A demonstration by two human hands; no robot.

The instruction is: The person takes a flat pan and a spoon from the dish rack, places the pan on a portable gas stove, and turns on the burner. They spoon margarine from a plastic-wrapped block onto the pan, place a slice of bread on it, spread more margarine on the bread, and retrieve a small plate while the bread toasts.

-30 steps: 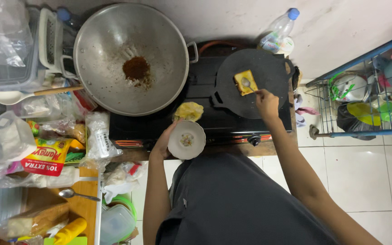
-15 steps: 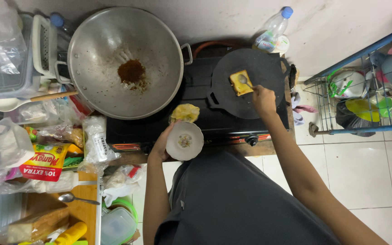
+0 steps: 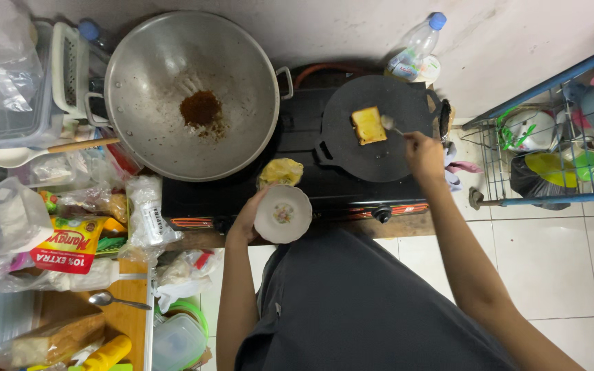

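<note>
Since the earlier frames the right hand [image 3: 424,152] has drawn back toward the flat pan's right edge, and the toast [image 3: 368,125] is now lying nearer the pan's upper left. That hand is gripping a small utensil [image 3: 390,124] whose tip is touching the toast's right edge on the black flat pan [image 3: 379,154]. The left hand [image 3: 252,216] is holding a small white plate [image 3: 283,214] at the stove's [image 3: 311,189] front edge. A large metal wok [image 3: 194,93] is sitting on the left burner.
</note>
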